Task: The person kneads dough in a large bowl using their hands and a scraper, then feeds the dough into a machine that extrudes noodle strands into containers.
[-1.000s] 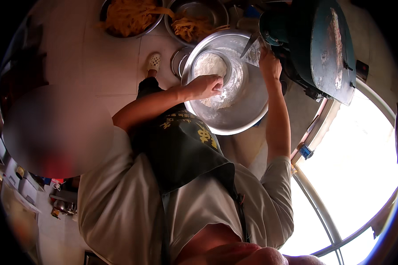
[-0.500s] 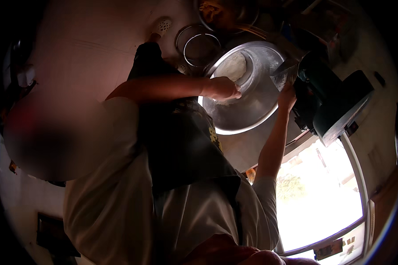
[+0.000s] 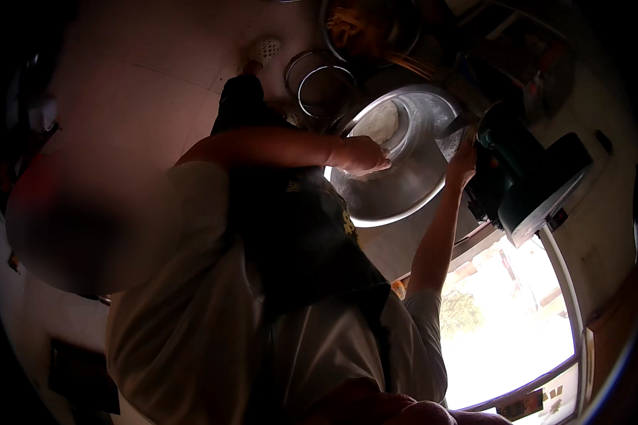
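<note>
A large shiny metal basin [image 3: 397,202] stands in front of me with a pale white, flour-like mass [image 3: 379,122] at its bottom. My left hand [image 3: 363,154] reaches in from the left over the near side of the basin, its fingers curled together. White traces lie just under it; whether it holds anything is hidden. My right hand [image 3: 461,164] is closed at the right rim of the basin, beside a dark green machine [image 3: 507,142]. A dark flat piece [image 3: 457,125] projects over the rim above that hand.
Beyond the basin stands another bowl [image 3: 354,39] with orange-brown food in it. Round metal rings [image 3: 324,91] lie on the floor to the left. A foot in a white holed clog [image 3: 266,49] is farther off. A bright window [image 3: 507,319] is at lower right.
The whole view has shifted slightly, so the basin appears a little lower. Both hands keep about the same places at the basin.
</note>
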